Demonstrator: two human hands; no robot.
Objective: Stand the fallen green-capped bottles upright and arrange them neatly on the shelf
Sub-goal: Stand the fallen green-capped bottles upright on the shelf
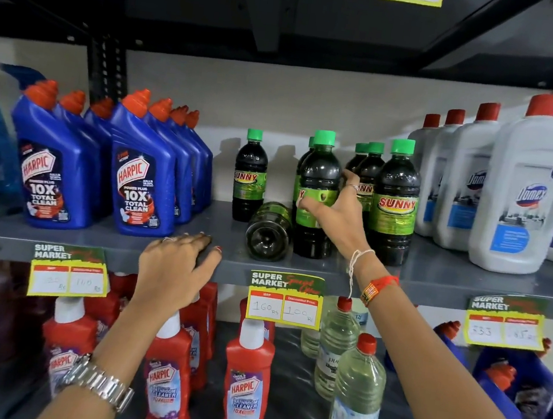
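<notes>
Several dark green-capped Sunny bottles stand on the grey middle shelf (433, 272). One upright bottle (319, 166) is gripped around its label by my right hand (335, 209). Just left of it a fallen bottle (268, 231) lies on its side, base toward me. Another upright bottle (250, 175) stands alone further left and back. A front bottle (396, 202) stands at the right, with more behind it. My left hand (176, 263) rests flat on the shelf's front edge, holding nothing.
Blue Harpic bottles (140, 180) crowd the shelf at the left, white Domex bottles (524, 203) at the right. Price tags (284, 300) hang from the shelf edge. Red Harpic bottles (246, 385) and clear bottles (356, 401) fill the lower shelf.
</notes>
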